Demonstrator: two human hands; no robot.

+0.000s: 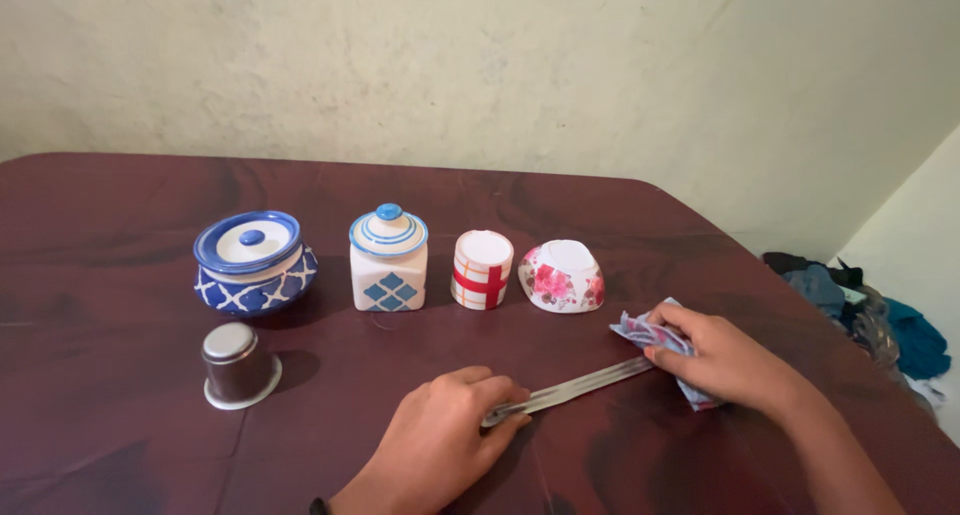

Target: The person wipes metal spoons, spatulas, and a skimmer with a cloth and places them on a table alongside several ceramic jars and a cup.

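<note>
We see steel cup point(241, 365) inverted lower left. Blue-white lidded pot point(255, 263), lidded jar point(389, 259), checked cup point(482, 269), floral bowl point(562, 276) line mid-frame. Our left hand point(440, 440), bottom centre, pinches flat metal utensil point(570, 389) at near end. Our right hand point(720, 357), right of centre, clamps patterned cloth point(652, 332) onto its far end. All on maroon table point(120, 445).

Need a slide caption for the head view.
Left hand pins metal tongs; right hand holds patterned cloth at their tip.
</note>
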